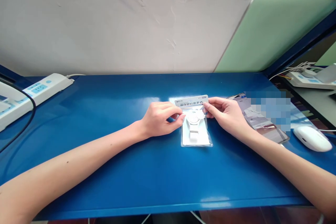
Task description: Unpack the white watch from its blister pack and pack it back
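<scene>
A clear plastic watch pouch (pixel 185 136) lies near the middle of the blue tabletop, with a grey printed strip along its top. Inside it shows a white wristwatch (pixel 193 118) with a round face, its strap running down toward me. My left hand (pixel 162 117) is closed, thumb and fingers pinching at the pouch's left edge below the strip. On the opposite side my right hand (pixel 227 112) pinches the upper right edge between thumb and fingers. The fingertips hide small parts of both edges.
Right of my right hand lies a large phone (pixel 273 131), partly blurred out. Beside it is a white computer mouse (pixel 312 138). A white power strip (pixel 39 89) with a black cable stands at the left. Another power strip (pixel 309 79) is at the far right. A pale wall backs the table.
</scene>
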